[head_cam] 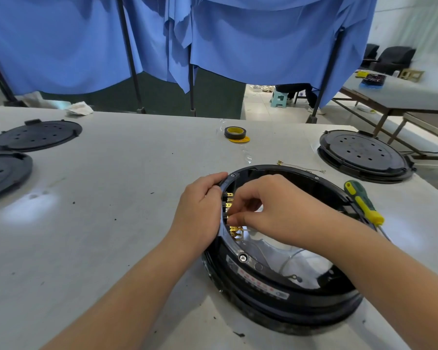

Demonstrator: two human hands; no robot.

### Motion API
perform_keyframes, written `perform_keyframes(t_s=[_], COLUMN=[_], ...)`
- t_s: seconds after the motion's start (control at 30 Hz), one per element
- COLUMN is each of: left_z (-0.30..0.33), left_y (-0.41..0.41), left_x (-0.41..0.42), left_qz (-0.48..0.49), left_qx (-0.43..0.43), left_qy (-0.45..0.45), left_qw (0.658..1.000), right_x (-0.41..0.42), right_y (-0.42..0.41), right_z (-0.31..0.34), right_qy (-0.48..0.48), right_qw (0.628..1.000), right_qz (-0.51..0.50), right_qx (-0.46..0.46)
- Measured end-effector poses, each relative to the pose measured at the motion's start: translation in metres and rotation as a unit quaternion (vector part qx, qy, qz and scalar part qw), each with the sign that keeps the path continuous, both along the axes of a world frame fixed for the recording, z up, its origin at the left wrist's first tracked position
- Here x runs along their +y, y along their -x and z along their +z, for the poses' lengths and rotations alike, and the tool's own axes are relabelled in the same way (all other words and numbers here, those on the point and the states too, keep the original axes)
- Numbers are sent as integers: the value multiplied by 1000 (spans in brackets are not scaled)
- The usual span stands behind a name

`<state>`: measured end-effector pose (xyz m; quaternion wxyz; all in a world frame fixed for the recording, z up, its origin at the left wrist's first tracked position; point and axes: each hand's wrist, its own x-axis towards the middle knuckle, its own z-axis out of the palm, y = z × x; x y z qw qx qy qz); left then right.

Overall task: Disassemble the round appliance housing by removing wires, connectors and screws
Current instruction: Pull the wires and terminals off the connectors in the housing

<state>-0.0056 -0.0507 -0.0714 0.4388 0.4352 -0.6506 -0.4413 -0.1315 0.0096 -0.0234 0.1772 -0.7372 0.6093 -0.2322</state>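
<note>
While gripping the rim of the round housing at 9 o'clock, left hand curls fingers over the edge; right hand pinches a brass connector inside. Housing on table, screwdriver at 3 o'clock.

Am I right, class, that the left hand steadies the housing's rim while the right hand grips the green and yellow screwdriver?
Not quite. The head view shows the left hand steadying the housing rim, but the right hand reaches inside, pinching at the brass connectors. The screwdriver lies untouched against the housing's right side.
</note>
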Motion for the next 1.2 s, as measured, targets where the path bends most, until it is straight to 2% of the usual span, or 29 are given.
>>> perform_keyframes(t_s=[0.53, 0.83, 1.2], left_z=[1, 0, 0], left_y=[1, 0, 1], left_x=[0, -1, -1], left_qz=[3, -3, 0], left_qx=[1, 3, 1], left_qy=[1, 0, 0], left_qw=[1000, 1000, 1000], right_x=[3, 3, 3], right_y=[-2, -3, -5], right_z=[0, 0, -3], right_qy=[8, 21, 13], right_qw=[999, 999, 998], right_qz=[-19, 8, -18], right_qx=[30, 40, 55])
